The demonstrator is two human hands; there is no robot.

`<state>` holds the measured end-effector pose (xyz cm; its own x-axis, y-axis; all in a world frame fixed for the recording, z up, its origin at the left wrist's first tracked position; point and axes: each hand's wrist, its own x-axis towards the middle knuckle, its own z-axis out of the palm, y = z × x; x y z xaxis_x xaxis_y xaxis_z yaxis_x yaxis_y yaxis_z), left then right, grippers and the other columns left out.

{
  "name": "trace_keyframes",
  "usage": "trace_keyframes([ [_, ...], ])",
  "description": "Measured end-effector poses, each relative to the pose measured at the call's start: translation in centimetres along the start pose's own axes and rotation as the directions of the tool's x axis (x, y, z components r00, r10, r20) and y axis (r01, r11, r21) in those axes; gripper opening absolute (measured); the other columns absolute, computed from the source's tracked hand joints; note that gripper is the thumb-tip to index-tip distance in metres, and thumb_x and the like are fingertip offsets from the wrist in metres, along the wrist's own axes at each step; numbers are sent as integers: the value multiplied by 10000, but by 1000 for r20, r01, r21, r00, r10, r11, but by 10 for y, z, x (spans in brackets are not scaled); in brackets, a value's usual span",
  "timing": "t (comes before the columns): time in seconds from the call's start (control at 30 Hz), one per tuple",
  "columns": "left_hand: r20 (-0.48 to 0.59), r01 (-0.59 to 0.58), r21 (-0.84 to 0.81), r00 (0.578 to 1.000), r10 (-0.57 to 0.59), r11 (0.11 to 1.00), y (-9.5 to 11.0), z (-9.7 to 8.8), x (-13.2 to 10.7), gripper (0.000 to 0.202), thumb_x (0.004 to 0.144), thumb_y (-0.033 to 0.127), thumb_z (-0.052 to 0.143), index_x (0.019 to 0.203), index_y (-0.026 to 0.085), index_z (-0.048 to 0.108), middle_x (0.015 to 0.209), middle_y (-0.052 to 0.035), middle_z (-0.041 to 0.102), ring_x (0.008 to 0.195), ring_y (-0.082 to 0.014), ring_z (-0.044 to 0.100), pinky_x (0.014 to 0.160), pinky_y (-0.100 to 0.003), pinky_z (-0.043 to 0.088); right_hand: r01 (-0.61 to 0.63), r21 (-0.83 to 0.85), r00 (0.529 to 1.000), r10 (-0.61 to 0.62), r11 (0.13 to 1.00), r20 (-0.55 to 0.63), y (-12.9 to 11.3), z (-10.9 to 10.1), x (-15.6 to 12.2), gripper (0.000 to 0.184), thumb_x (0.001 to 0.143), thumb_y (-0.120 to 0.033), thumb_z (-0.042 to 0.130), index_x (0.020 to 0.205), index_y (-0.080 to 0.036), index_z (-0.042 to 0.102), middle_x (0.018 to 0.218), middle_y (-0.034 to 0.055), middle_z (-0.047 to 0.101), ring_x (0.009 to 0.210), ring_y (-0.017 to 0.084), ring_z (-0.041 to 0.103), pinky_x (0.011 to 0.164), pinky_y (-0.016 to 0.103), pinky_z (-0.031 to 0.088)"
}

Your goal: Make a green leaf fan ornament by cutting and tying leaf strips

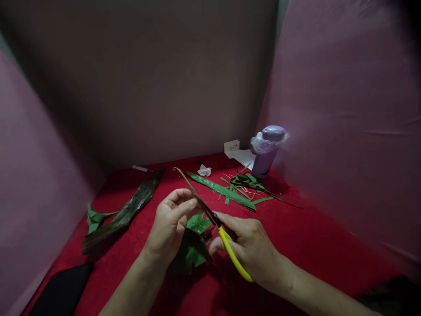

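Both hands over the red cloth (283, 228), a little apart, fingertips close to each other at mid-table. Left hand (171, 217): thumb and fingers pinched on a narrow brownish leaf strip (184, 179) at about its middle. Right hand (255, 248): closed round the yellow handles of the scissors (230, 252), thumb on the left side of them.

Key relation: strip and scissors run along almost the same line. The strip's long axis slants from far left, where its thin tip stands clear beyond the left fingers, down toward near right. The dark blades point back up that slant, toward far left, lying along the strip rather than across it. My judgement: the blade angle against that long axis matters most here, and the left hand's pinch governs it. The left hand is nearer the strip; the right reaches it only through the blades, at its near right end. Whether the blades are parted or bite into the leaf, I cannot tell from here.

Below the hands: green leaf pieces (197, 256) on the cloth, partly hidden. Farther right, a long green leaf strip (223, 191); to the left, a broad dark leaf (128, 224), also slanting, its far end toward the right.
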<state>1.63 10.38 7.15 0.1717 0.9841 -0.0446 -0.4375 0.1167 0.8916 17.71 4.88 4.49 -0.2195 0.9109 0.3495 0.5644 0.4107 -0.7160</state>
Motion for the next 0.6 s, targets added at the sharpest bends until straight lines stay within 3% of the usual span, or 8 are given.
trace_keyframes([
  [0.3, -34, -19, 7, 999, 19, 1000, 2, -1, 3, 137, 654, 155, 694, 735, 134, 586, 632, -13, 642, 577, -126, 607, 571, -256, 513, -45, -15, 998, 46, 999, 42, -3, -1, -2, 298, 749, -351, 682, 1021, -258, 606, 718, -44, 681, 613, 129, 577, 606, 224, 390],
  [0.5, -73, 3, 2, 997, -3, 1000, 2, -1, 4, 167, 637, 146, 704, 754, 122, 589, 629, -7, 634, 571, -120, 604, 551, -249, 519, -56, -158, 998, 56, 986, -8, -4, -1, -1, 344, 682, -445, 714, 932, -235, 604, 678, -40, 652, 559, 133, 551, 537, 231, 339],
  [0.6, -71, 33, 11, 997, -32, 999, 1, -1, 4, 149, 649, 138, 692, 753, 110, 589, 646, -22, 646, 578, -121, 611, 557, -244, 520, -63, -204, 998, 66, 977, 7, -5, -2, -1, 374, 693, -470, 694, 976, -247, 593, 714, -31, 654, 562, 132, 547, 514, 224, 318],
])
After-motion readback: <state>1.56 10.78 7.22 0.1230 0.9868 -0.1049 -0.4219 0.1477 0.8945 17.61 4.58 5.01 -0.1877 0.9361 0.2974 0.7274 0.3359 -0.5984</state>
